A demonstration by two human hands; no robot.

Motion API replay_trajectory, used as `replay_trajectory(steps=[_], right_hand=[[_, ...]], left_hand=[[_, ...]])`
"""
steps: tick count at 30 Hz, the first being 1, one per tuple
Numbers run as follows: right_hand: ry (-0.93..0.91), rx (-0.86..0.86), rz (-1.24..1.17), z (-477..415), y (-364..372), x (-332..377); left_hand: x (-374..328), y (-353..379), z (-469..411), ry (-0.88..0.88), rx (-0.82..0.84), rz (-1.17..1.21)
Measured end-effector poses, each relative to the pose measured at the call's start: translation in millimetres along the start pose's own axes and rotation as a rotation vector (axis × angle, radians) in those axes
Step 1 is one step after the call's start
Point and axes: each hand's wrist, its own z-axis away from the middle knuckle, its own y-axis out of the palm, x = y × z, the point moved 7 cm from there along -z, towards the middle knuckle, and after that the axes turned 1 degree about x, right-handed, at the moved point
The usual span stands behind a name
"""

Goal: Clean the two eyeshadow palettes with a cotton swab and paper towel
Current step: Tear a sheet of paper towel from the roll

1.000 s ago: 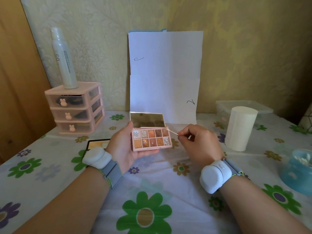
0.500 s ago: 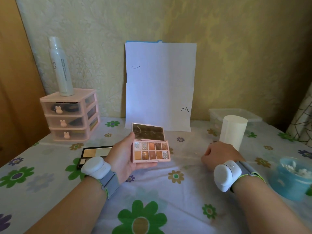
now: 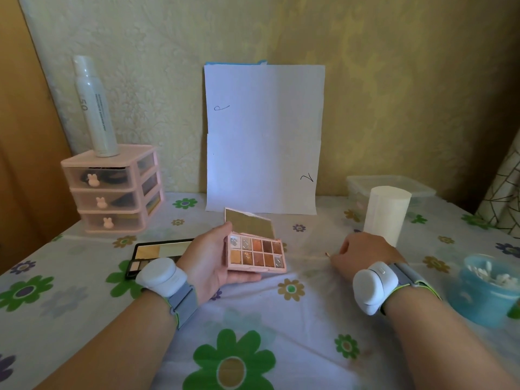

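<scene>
My left hand [image 3: 208,257] holds an open pink eyeshadow palette [image 3: 254,254] above the table, its mirror lid raised and its brown and shimmer pans facing up. A second, black palette [image 3: 160,250] lies open on the tablecloth behind my left wrist, partly hidden by it. My right hand [image 3: 363,254] rests knuckles-up on the cloth to the right of the pink palette, apart from it. Its fingers are closed around a cotton swab [image 3: 327,253]; only the tinted tip shows. A white paper towel roll [image 3: 385,218] stands upright just behind that hand.
A blue tub of cotton swabs [image 3: 486,288] sits at the right edge. A clear lidded box [image 3: 388,187] is behind the roll. Pink mini drawers [image 3: 112,190] with a white spray bottle [image 3: 94,108] on top stand back left. A white sheet [image 3: 263,139] leans on the wall.
My right hand has drawn the swab away from the pink palette and dropped to the table on the right. The left hand keeps the palette, now tilted slightly.
</scene>
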Motion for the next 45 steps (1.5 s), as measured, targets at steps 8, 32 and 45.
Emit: replay_trajectory(steps=[8, 32, 45], right_hand=[[-0.208, -0.154, -0.236, 10.5, -6.5, 27.7], [0.208, -0.722, -0.678, 3.4, -42.2, -49.4], [0.254, -0.585, -0.848, -13.2, -24.2, -61.6]], left_hand=[[-2.6, -10.4, -6.2, 0.064, -0.071, -0.228], [-20.2, -15.9, 4.3, 0.18, -0.244, -0.872], [-37.8, -9.2, 8.5, 0.526, -0.334, -1.071]])
